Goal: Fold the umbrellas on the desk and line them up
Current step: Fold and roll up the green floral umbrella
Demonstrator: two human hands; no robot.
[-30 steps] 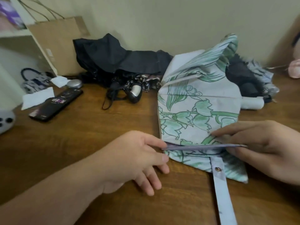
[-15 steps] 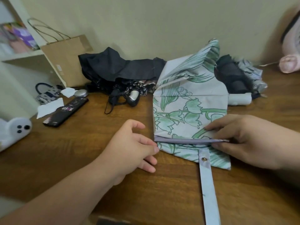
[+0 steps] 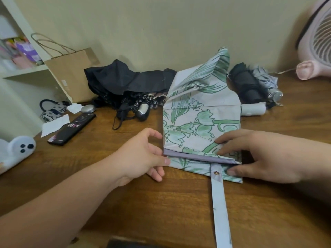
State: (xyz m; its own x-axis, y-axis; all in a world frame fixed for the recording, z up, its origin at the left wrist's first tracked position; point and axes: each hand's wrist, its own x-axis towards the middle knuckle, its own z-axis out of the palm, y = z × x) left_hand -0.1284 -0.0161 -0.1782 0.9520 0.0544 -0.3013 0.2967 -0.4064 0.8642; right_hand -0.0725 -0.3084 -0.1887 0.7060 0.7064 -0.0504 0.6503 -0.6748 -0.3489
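Observation:
A white umbrella with green flower print (image 3: 200, 122) lies on the wooden desk (image 3: 161, 208), its canopy partly flattened into pleats. Its pale strap with a snap (image 3: 219, 199) trails toward me. My left hand (image 3: 141, 154) pinches the left end of a folded pleat. My right hand (image 3: 265, 156) pinches the same pleat at its right end, fingers on top and thumb beneath. A loose black umbrella (image 3: 125, 83) lies at the back, and a rolled black umbrella (image 3: 248, 86) and a grey patterned one (image 3: 268, 85) lie at the back right.
A brown paper bag (image 3: 71, 72) leans at the back left. A black phone (image 3: 71, 129), tissue scraps (image 3: 53, 125) and a small silver object (image 3: 87, 109) lie on the left. A white plush toy (image 3: 16, 151) sits at the left edge, a pink fan (image 3: 317, 45) at the right.
The view has shifted, bringing the fan and more of the shelf into sight. Both hands stay at the ends of the pleat, with the right thumb now under the canopy edge.

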